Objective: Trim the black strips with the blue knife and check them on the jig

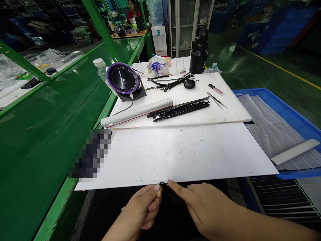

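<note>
Both of my hands meet just below the near edge of the white board (180,157). My left hand (142,209) is curled, thumb and fingers pinched on a small dark part (163,184) at the board's edge. My right hand (200,204) points its forefinger onto the same dark part, its other fingers folded. What the part is I cannot make out against the dark below. Further back lie a bundle of thin black strips (180,108) and a long white bar (136,113).
A round purple-rimmed device (122,78), a black bottle (199,50), tweezers (217,100), a cutter (215,88) and small bottles sit at the back. A blue tray (291,117) with sheets is at the right, a green conveyor (50,127) at the left. A person sits far behind.
</note>
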Tool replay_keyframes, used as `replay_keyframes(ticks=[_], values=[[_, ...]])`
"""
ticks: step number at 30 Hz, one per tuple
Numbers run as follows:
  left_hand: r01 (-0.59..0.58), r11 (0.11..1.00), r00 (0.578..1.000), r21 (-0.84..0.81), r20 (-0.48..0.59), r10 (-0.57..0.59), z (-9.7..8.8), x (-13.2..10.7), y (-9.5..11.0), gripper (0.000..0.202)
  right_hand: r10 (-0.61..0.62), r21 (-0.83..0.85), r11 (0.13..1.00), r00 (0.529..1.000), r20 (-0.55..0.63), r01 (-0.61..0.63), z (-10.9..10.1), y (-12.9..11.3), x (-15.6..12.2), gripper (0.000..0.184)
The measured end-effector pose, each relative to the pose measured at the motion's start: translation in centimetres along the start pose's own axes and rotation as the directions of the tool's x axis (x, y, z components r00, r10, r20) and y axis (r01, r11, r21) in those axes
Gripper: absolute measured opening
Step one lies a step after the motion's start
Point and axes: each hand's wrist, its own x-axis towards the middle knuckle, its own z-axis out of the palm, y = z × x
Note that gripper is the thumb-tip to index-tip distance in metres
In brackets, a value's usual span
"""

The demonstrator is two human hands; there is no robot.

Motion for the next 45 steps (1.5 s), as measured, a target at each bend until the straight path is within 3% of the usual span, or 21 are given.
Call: replay_keyframes(ticks=[3, 9, 19, 25, 28, 32, 36, 45], values=[[-0.004, 1.000, 1.000, 0.001, -0.012, 0.004, 0.0, 0.1, 0.0, 0.037, -0.012, 0.086, 0.996, 1.000, -0.012, 0.013, -0.2, 0.3, 0.1, 0.065], [0.008, 1.000, 1.000, 0.026, -0.021, -0.007, 0.1, 0.0, -0.1, 0.036, -0.018, 0.083, 0.996, 1.000, -0.011, 0.019, -0.4, 0.2, 0.2, 0.066], [-0.004, 0.999, 0.999, 0.040, -0.038, 0.006, 0.0, 0.2, -0.7, 0.040, 0.025, -0.153, 0.988, 0.997, 0.072, -0.013, 0.3, -0.3, 0.5, 0.083], [-0.016, 0.999, 1.000, 0.029, -0.024, 0.017, 0.0, 0.0, -0.5, 0.040, 0.050, -0.261, 0.965, 0.997, 0.055, -0.034, 1.0, -0.8, 0.4, 0.095], [-0.025, 0.999, 0.999, 0.028, -0.027, 0.026, 0.1, 0.0, -0.5, 0.040, 0.061, -0.217, 0.975, 0.998, 0.034, -0.052, 0.9, -0.7, 0.2, 0.089], [-0.039, 0.999, 0.997, -0.018, -0.064, 0.037, 0.5, 0.1, -0.7, 0.039, 0.059, -0.038, 0.997, 0.998, -0.014, -0.060, 0.8, -0.5, -0.2, 0.077], [-0.069, 0.995, 0.992, -0.079, -0.112, 0.059, 1.2, 0.2, -1.1, 0.038, 0.064, -0.016, 0.998, 0.998, -0.010, -0.064, 0.9, -0.7, -0.4, 0.076], [-0.079, 0.985, 0.990, -0.151, -0.127, 0.060, 1.5, 0.2, -1.3, 0.035, 0.138, -0.269, 0.956, 0.988, 0.069, -0.115, 1.7, -2.4, 0.2, 0.095]])
